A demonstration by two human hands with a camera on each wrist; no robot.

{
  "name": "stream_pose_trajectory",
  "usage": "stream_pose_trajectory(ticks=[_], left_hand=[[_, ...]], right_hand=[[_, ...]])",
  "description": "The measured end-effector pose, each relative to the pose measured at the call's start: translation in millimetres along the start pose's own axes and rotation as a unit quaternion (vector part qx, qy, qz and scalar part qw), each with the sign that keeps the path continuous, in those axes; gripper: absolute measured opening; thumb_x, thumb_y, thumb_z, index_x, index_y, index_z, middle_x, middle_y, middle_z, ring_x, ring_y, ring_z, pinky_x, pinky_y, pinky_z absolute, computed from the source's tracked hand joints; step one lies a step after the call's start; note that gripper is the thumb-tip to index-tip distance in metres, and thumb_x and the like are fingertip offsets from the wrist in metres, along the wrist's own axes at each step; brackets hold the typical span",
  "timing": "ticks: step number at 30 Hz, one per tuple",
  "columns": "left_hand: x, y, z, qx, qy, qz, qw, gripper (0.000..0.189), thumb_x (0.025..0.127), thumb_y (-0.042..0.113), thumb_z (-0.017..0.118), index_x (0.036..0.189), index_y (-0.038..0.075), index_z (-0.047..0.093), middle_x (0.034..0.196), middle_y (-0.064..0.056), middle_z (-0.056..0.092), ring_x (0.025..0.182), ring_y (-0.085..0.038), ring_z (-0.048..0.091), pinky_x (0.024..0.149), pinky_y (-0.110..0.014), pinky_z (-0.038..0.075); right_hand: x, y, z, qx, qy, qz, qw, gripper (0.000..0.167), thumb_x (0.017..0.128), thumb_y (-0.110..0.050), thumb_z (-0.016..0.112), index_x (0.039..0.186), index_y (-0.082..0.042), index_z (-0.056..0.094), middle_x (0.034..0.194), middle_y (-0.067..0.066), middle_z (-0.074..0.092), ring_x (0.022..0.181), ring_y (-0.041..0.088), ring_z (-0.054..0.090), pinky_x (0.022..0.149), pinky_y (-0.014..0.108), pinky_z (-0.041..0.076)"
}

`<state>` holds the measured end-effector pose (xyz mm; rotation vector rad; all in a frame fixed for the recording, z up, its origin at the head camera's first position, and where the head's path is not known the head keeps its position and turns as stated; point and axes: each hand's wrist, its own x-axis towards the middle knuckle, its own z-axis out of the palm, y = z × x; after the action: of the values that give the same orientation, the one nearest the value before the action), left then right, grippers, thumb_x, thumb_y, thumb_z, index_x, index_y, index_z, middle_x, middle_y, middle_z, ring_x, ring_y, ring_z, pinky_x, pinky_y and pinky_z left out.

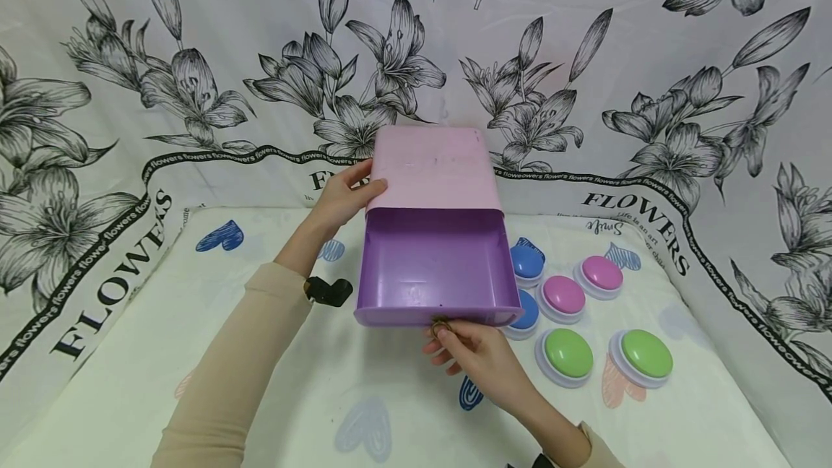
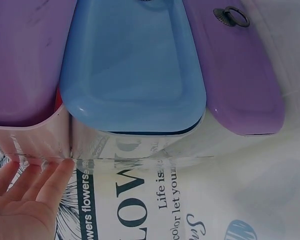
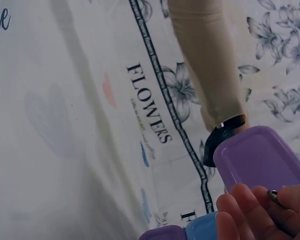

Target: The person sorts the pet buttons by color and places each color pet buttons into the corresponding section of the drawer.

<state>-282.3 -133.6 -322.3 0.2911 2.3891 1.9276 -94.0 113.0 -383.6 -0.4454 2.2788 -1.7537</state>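
Note:
A small chest of drawers with a pink top (image 1: 435, 168) stands upright. Its top purple drawer (image 1: 435, 258) is pulled far out and has nothing inside. My right hand (image 1: 484, 360) pinches the metal ring pull (image 1: 440, 326) on that drawer's front. Against the chest's left side lies my left hand (image 1: 344, 197), fingers fairly straight, thumb near the top edge. In the left wrist view a blue drawer (image 2: 135, 65) and a lower purple drawer (image 2: 240, 75) are closed below it.
Right of the chest, several push-button-like domes lie on the patterned cloth (image 1: 292, 410): blue domes (image 1: 527, 261) partly behind the drawer, pink domes (image 1: 563, 295) and green domes (image 1: 568, 352). A flower-printed curtain (image 1: 455, 103) hangs behind.

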Motion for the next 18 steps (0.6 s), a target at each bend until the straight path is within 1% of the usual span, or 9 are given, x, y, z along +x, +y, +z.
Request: stream_pose_trajectory(ticks=[3,7,11,14,18], left_hand=[[-0.2,0.2,0.0,-0.003,-0.001,0.0,1.0,0.066,0.085,0.035,0.064,0.142,0.019,0.036,0.144,-0.003,0.038,0.123,-0.021,0.045,0.098,-0.04,0.042],[0.3,-0.6,-0.4,-0.005,-0.002,-0.001,1.0,0.066,0.086,0.035,0.064,0.143,0.018,0.036,0.144,-0.003,0.037,0.125,-0.021,0.044,0.099,-0.04,0.042],[-0.6,1.3,-0.5,-0.009,-0.004,-0.007,0.9999,0.066,0.086,0.033,0.064,0.143,0.017,0.035,0.145,-0.004,0.036,0.127,-0.022,0.042,0.1,-0.04,0.041],[-4.6,8.1,-0.2,-0.013,-0.008,-0.013,0.9998,0.066,0.087,0.029,0.063,0.144,0.014,0.033,0.146,-0.006,0.034,0.128,-0.024,0.04,0.101,-0.041,0.04],[-12.0,18.7,1.0,-0.013,-0.012,-0.016,0.9997,0.066,0.088,0.026,0.062,0.144,0.011,0.031,0.147,-0.009,0.032,0.129,-0.026,0.039,0.102,-0.042,0.039]], right_hand=[[-1.1,0,1,0.002,0.0,0.001,1.0,0.032,0.095,-0.032,0.05,0.105,-0.007,0.066,0.091,0.007,0.07,0.077,0.017,0.067,0.061,0.035,0.056],[-2.8,0,2,0.004,0.001,0.007,1.0,0.032,0.095,-0.033,0.05,0.106,-0.007,0.066,0.092,0.008,0.07,0.077,0.018,0.067,0.062,0.035,0.056],[-4.4,1,3,0.003,-0.003,0.014,0.9999,0.034,0.095,-0.034,0.05,0.107,-0.006,0.066,0.093,0.008,0.07,0.078,0.018,0.067,0.062,0.034,0.056],[-5.2,2,4,0.004,-0.004,0.016,0.9998,0.034,0.095,-0.035,0.05,0.107,-0.006,0.066,0.093,0.009,0.069,0.078,0.018,0.067,0.062,0.034,0.056],[-5.8,4,4,0.006,-0.007,0.013,0.9999,0.035,0.095,-0.034,0.05,0.108,-0.005,0.065,0.095,0.012,0.069,0.078,0.019,0.067,0.062,0.038,0.056]])
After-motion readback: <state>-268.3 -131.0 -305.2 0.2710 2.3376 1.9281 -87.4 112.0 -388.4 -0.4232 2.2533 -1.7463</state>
